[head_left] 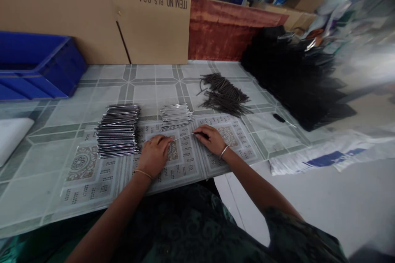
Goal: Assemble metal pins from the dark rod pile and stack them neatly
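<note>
A thin silvery metal rod point(182, 136) stretches between my two hands, just above the patterned table cover. My left hand point(155, 153) is closed on its left end, fingers pressed together. At the other end, my right hand point(212, 139) pinches a short dark piece point(202, 134) where the rod meets it; whether the rod runs inside it I cannot tell. Behind the hands lies a small pile of bare silvery rods point(176, 116). A larger stack of dark rods with shiny ends point(118, 131) is left of my left hand. Thin dark tubes point(225, 94) lie loosely heaped beyond my right hand.
A blue plastic bin point(58, 65) stands at the back left, before a large cardboard box point(154, 28). A big black pile point(293, 74) covers the right end of the table point(148, 90). A small black-handled piece point(279, 118) lies near it. A white sack point(317, 158) is at right.
</note>
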`<state>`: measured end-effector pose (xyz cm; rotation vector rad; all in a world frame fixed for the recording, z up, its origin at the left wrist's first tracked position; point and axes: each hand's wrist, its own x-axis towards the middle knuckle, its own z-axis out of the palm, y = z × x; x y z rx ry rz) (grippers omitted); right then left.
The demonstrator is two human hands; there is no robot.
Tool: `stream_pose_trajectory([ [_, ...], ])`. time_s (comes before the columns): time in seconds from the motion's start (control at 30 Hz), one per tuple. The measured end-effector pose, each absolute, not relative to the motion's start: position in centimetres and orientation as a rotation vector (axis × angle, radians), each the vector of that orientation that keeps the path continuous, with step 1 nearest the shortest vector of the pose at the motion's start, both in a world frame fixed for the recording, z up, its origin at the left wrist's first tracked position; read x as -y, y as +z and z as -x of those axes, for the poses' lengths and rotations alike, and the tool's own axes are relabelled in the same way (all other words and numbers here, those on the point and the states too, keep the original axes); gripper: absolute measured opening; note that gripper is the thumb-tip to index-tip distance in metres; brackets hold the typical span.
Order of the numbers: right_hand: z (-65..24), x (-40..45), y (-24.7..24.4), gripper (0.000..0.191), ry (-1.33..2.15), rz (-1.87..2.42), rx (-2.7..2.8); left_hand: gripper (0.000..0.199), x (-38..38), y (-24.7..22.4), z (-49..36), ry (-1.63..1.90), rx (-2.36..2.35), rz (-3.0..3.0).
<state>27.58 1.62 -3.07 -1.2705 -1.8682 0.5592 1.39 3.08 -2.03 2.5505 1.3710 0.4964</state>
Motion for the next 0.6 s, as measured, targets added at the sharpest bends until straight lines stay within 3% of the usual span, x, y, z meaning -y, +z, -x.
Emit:
stream_pose_trajectory([
  [0.37,-27.2,-0.7,-2.4,0.022,0.208,1.448,2.221,0.031,-2.5,-1.4,-1.7,0.366,-1.367,-2.728],
  [0.6,-22.4,-1.2,-0.9,0.020,0.346,1.333,2.273,0.027,-1.3,-1.4,-3.0,1.085,-1.279,-1.857],
])
